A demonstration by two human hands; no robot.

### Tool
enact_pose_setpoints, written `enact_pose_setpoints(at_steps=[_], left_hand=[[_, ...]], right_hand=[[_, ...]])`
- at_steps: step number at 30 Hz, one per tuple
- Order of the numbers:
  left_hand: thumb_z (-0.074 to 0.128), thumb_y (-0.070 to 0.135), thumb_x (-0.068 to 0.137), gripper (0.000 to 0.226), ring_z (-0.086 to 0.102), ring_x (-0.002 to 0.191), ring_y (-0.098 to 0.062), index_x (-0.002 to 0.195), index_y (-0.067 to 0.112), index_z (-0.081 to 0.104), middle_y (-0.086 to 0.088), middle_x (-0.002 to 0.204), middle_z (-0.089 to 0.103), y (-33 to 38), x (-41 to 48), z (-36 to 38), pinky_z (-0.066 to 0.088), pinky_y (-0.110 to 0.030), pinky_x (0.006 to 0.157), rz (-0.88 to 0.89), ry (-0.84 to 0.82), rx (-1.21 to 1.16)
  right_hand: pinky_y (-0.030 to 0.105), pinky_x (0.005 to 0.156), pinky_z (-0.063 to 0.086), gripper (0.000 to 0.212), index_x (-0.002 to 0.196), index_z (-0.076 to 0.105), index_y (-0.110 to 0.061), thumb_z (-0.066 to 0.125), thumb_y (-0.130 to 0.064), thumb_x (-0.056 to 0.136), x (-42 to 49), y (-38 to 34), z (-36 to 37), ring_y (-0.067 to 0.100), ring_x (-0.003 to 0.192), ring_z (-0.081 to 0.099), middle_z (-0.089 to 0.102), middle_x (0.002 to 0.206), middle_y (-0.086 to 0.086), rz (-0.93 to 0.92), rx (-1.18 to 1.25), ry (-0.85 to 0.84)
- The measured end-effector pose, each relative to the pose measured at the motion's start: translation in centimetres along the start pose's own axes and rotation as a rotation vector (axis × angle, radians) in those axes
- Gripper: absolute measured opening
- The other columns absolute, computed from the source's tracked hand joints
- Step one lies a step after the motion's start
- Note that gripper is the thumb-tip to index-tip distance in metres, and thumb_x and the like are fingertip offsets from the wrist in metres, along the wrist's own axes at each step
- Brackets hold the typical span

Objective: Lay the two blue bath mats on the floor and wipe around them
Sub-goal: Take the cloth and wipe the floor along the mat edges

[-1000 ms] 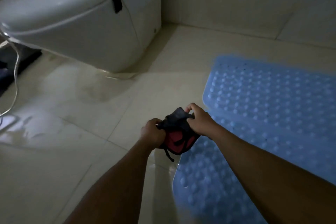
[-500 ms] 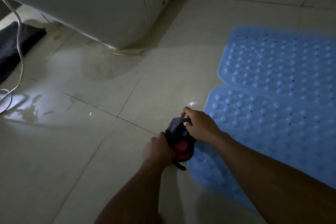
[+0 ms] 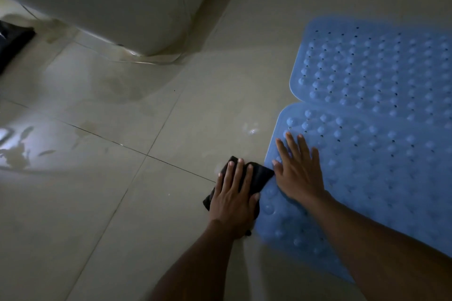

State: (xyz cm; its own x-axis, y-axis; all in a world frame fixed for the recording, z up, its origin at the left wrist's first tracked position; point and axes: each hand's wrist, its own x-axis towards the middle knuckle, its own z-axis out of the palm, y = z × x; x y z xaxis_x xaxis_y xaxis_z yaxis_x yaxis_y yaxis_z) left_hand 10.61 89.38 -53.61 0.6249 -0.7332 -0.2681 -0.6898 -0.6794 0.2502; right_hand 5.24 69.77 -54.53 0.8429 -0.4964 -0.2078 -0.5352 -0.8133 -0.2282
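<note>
We found both mats down on the floor. The far mat lay toward the wall and the near mat just in front of it. Their edges were touching or slightly overlapping, and we could not tell which. So we judged the laying step done and the wiping step in hand.

The left hand lay flat on a dark cloth on the tile, just beside the near mat's left edge. Its fingers were straight and a little spread, pressing the cloth and not pinching it. The right hand rested flat on the near mat, fingers spread wide, as if to hold it in place.

The next move, in our opinion, called for sliding the cloth along the mat's edge with flat pressure. The cloth's corner seemed to touch the mat, so it could catch the edge and lift it.

The room was dim. Both mats were cut off at the right, so the floor around them there was not visible. The toilet showed only its base. A wet patch shone at the left, and a dark thing at the left edge was too cut off to name. Most of the cloth was hidden under the hand.
</note>
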Motion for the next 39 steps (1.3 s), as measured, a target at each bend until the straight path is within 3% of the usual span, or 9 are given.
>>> enact_pose_setpoints(at_steps=[5,9,13,16,23,32,39], left_hand=[[0.023,0.05,0.104,0.064,0.006,0.156,-0.032,0.161,0.02,0.018,-0.008,0.169,0.013,-0.3,1.5,0.2,0.01,-0.052,0.124,0.049,0.039,0.025],[0.023,0.049,0.104,0.063,0.007,0.157,-0.03,0.161,0.022,0.026,-0.007,0.17,0.015,0.5,4.2,-0.4,0.011,-0.05,0.125,0.03,0.064,0.019],[0.018,0.051,0.103,0.064,0.001,0.157,-0.029,0.162,0.024,0.022,-0.006,0.171,0.009,0.9,8.6,-1.4,0.007,-0.05,0.126,0.045,0.077,0.01],[0.014,0.051,0.102,0.065,-0.005,0.158,-0.027,0.162,0.026,0.017,-0.005,0.171,0.004,1.6,12.5,-2.0,0.005,-0.05,0.127,0.046,0.083,0.018],[0.021,0.046,0.103,0.061,-0.003,0.158,-0.026,0.162,0.029,0.018,-0.004,0.172,0.005,3.3,20.8,-3.4,0.001,-0.046,0.126,0.013,0.173,0.02],[0.023,0.044,0.106,0.062,-0.016,0.156,-0.026,0.163,0.03,0.002,-0.004,0.171,-0.012,6.6,30.8,-5.9,-0.006,-0.047,0.126,-0.085,0.136,-0.04],[0.019,0.046,0.106,0.064,-0.025,0.154,-0.026,0.161,0.03,-0.009,-0.004,0.168,-0.024,7.6,30.9,-6.2,-0.011,-0.047,0.125,-0.161,0.057,-0.042]], right_hand=[[0.059,0.116,0.025,0.058,0.155,0.032,-0.024,0.029,-0.042,0.1,-0.5,0.4,0.8,0.029,0.154,0.02,0.021,0.168,0.004,-0.01,-0.045,0.067],[0.049,0.093,0.042,0.05,0.143,0.05,-0.02,0.038,-0.034,0.097,1.7,1.9,-0.7,0.031,0.135,0.046,0.045,0.155,0.003,-0.079,-0.081,0.155],[0.05,0.096,0.041,0.051,0.143,0.05,-0.019,0.044,-0.036,0.095,5.4,3.8,-1.6,0.033,0.136,0.044,0.047,0.152,0.005,-0.047,-0.094,0.211],[0.049,0.095,0.04,0.05,0.139,0.055,-0.017,0.047,-0.036,0.094,8.0,4.9,-2.1,0.034,0.135,0.048,0.052,0.148,0.008,-0.13,-0.122,0.289],[0.05,0.102,0.036,0.048,0.14,0.053,-0.019,0.047,-0.035,0.095,15.6,7.1,-4.5,0.033,0.141,0.041,0.048,0.153,0.007,-0.062,-0.075,0.427],[0.06,0.114,0.027,0.061,0.148,0.044,-0.019,0.03,-0.048,0.096,25.2,11.4,-7.7,0.035,0.15,0.027,0.037,0.16,0.012,0.043,-0.06,0.374],[0.059,0.121,0.015,0.067,0.156,0.027,-0.027,0.015,-0.057,0.097,28.1,15.1,-8.4,0.031,0.154,0.014,0.024,0.166,0.006,0.149,-0.051,0.293]])
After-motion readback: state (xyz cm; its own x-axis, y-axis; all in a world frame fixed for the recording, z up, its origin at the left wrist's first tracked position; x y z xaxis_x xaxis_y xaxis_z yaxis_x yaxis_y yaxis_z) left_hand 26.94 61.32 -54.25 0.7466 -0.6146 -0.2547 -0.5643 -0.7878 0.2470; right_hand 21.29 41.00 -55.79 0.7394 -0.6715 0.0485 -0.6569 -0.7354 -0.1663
